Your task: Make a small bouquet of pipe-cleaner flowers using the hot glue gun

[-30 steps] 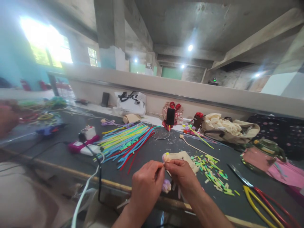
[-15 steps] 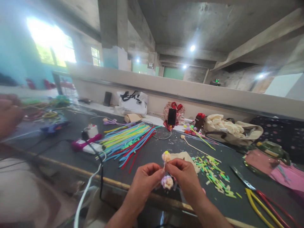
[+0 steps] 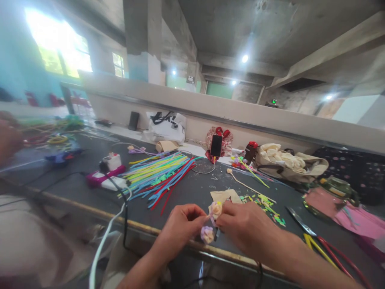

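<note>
Between my hands, near the table's front edge, is a small cream and purple flower piece (image 3: 215, 210) made of fuzzy stems. My left hand (image 3: 188, 222) pinches a thin stem at the piece's left side. Fingers of my right hand (image 3: 237, 220) are closed on its right side, and their tips are partly hidden. Just below, a second purple and cream flower (image 3: 207, 234) hangs close to the table edge. Behind the hands lies a beige cloth or paper piece (image 3: 225, 196).
Coloured fuzzy stems (image 3: 162, 176) lie left of centre, beside a power strip (image 3: 111, 180). Cut bits (image 3: 267, 204) and red-and-yellow-handled scissors (image 3: 309, 233) are to the right. A phone (image 3: 216, 145) stands at the back. Another person's hand (image 3: 9, 138) shows at far left.
My right hand has turned and shifted, its forearm now covering part of the cut bits. The upper flower has moved slightly right and down; the view has shifted a little.
</note>
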Motion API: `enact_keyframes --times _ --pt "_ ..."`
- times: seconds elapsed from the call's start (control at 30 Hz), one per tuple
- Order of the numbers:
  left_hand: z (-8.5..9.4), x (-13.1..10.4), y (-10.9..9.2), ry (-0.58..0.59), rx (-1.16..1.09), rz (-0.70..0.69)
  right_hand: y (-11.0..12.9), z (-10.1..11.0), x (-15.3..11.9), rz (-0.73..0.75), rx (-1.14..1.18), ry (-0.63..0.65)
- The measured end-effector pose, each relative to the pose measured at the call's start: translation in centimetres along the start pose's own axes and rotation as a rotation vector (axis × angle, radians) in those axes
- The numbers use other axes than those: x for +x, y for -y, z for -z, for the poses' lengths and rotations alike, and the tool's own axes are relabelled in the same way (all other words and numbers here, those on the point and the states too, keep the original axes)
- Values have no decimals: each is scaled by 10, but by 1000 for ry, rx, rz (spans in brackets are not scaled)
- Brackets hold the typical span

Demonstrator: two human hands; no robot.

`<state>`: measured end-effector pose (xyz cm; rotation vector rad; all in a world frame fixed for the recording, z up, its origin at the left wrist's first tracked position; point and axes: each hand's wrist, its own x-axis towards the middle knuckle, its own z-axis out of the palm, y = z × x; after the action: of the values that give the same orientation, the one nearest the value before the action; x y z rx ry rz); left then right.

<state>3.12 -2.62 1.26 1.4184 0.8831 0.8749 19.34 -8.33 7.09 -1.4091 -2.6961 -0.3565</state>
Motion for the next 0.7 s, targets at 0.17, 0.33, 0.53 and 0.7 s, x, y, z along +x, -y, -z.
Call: enact_keyframes --times 0.17,0.33,0.53,0.7 --pt "-3 -1 -2 94 366 -214 -9 31 24 85 70 89" --pt "0 -6 -4 107 382 -284 -40 15 39 -168 821 262" --pt "1 -10 -4 62 83 -191 -39 -25 24 -377 1148 267" --pt "-5 -7 -3 -30 -127 -26 -6 -39 2 -371 903 -7"
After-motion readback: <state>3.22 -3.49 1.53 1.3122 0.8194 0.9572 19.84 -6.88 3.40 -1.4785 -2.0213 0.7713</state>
